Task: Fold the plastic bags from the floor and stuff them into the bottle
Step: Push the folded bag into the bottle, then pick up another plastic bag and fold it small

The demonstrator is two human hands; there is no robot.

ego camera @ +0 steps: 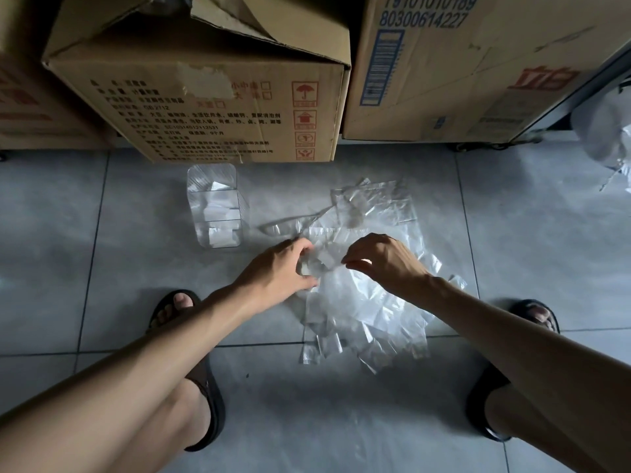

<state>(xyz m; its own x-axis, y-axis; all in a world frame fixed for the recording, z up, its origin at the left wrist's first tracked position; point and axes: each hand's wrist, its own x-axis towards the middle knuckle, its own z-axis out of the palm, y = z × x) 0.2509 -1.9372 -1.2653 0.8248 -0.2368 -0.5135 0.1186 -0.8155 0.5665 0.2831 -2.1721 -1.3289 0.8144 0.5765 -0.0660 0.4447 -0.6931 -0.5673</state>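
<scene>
A grey tiled floor is seen from above, with the lower edge of a cardboard box printed with red handling symbols set on it at the back. Just in front of that box, a clear squarish bottle is placed on the tiles; white folded pieces are seen stacked inside it, and whether it stands or lies cannot be told. Lower down, a dark left sandal is worn on the foot, partly hidden by the forearm crossing over it.

To the right of the bottle, the left hand is held low over the floor with its fingers and thumb curled round a small folded bag. The opposite edge of that same piece is pinched by the right hand, whose fingers are bent downward with the tips brought together at the plastic. Thus the piece is held between both hands, near the bottle but apart from it.

Beneath and beyond the hands, a pile of plastic bags is spread flat on the tiles, transparent and overlapping, reaching from near the boxes back toward the feet. Behind it, a second cardboard box with blue printed numbers is seen. A dark right sandal is planted to the right of the pile, and some crumpled plastic is visible at the far right edge.
</scene>
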